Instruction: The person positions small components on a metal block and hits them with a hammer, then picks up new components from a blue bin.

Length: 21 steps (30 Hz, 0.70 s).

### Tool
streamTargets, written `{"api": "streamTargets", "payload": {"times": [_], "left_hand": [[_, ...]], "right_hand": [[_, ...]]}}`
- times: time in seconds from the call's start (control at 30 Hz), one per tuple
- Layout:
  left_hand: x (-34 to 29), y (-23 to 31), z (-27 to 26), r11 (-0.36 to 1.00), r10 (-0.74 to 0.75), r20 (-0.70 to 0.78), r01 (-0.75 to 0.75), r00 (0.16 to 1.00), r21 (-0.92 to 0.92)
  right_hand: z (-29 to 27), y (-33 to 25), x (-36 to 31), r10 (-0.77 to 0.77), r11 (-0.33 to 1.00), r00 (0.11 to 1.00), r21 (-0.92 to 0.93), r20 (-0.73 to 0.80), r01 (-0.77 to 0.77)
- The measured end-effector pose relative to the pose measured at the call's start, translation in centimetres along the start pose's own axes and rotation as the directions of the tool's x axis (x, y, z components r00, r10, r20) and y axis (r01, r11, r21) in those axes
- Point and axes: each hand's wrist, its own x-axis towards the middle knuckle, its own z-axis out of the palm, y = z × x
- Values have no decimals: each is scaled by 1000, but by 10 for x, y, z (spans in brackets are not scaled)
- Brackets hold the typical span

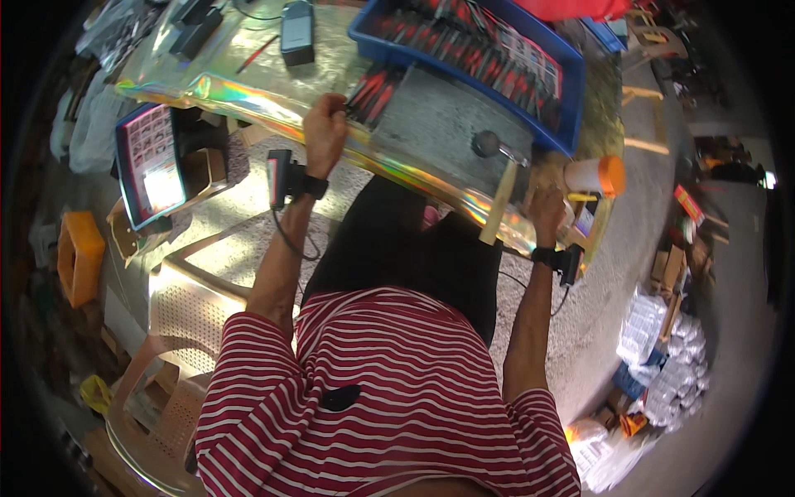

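Note:
My left hand is at the table's front edge with its fingers curled closed; whatever they hold is hidden. Just right of it lies a bunch of red-and-black hand tools, too small to name exactly. A dark grey slab lies in front of me. On its right part rests a hammer with a dark round metal head, its pale wooden handle sticking out past the table edge. My right hand is right of that handle, fingers bent over small items I cannot make out.
Behind the slab stands a blue tray filled with red-and-black tools. A white jar with an orange lid is beside my right hand. At the back left sits a grey box-shaped device. A plastic chair stands at left.

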Motion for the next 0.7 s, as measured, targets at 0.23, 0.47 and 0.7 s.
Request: {"api": "streamTargets", "payload": {"times": [0.23,0.47,0.7], "left_hand": [[5,11,5,979,42,-41,-33,998,203],[25,5,12,907,115,14,-111,993,405],[35,6,14,780,113,229,-229,967,583]], "right_hand": [[4,4,6,20,987,993,-159,114,-2],[-8,1,16,64,997,986,40,153,-71],[-18,-6,10,216,703,925,608,313,-370]]}}
